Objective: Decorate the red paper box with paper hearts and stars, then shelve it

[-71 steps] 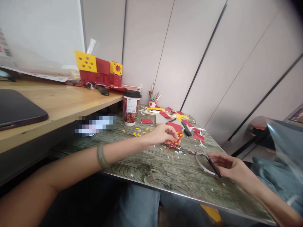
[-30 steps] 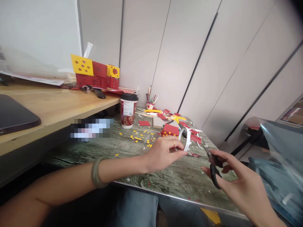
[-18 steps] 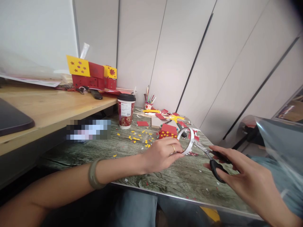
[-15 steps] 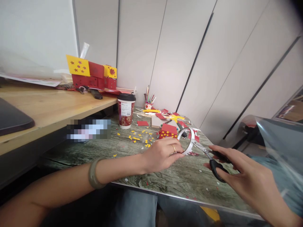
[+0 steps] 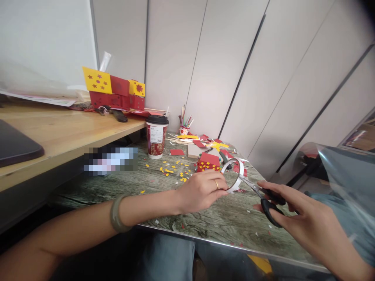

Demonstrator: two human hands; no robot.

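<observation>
My left hand (image 5: 202,191) is pinched on the lower left edge of a thin white ring (image 5: 241,171), upright above the table. Whether it is a roll of tape or a paper loop I cannot tell. My right hand (image 5: 307,218) grips black-handled scissors (image 5: 271,207), its thumb and fingers at the handles. The scissor tips meet the ring's right side, with the blades slightly apart. Just behind my left hand stands a red box with yellow stars (image 5: 208,162), partly hidden by the fingers.
A lidded paper cup (image 5: 156,140) stands left of scattered yellow scraps (image 5: 168,170). Red paper pieces, thin sticks and a pen cup (image 5: 184,130) lie farther back. A raised wooden shelf (image 5: 67,128) at left carries red and yellow paper boxes (image 5: 117,88). Clear plastic (image 5: 348,171) is at right.
The white ring has shifted very slightly to the right in view. Both hands keep their hold, and the scissor tips stay at the ring's edge.
</observation>
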